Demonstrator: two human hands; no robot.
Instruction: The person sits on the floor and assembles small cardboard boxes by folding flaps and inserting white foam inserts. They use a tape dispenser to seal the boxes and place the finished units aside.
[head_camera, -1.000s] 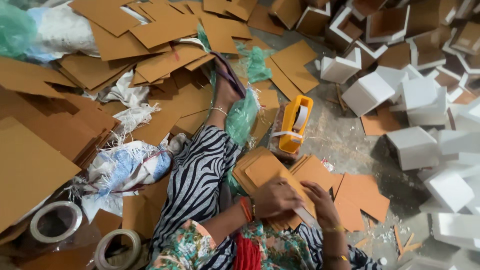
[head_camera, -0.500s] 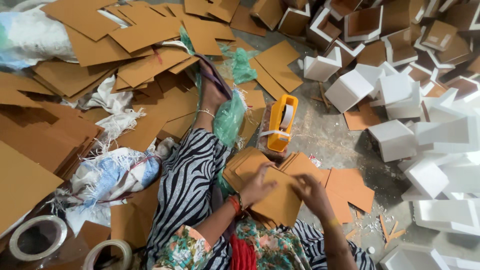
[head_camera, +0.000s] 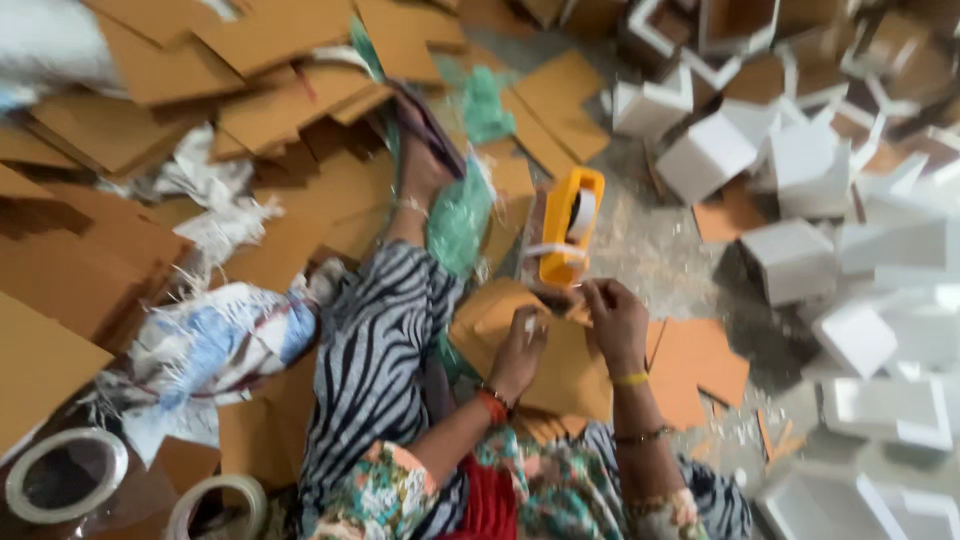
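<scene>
Two hands (head_camera: 570, 335), one tape dispenser (head_camera: 567, 227)

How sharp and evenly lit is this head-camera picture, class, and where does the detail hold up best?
Head view: motion blur smears the whole frame, worst on the white boxes at right; the left hand, right hand and yellow tape dispenser stay readable; light is soft and even, no glare, with dark shadow only under the brown cardboard sheets at left.
</scene>
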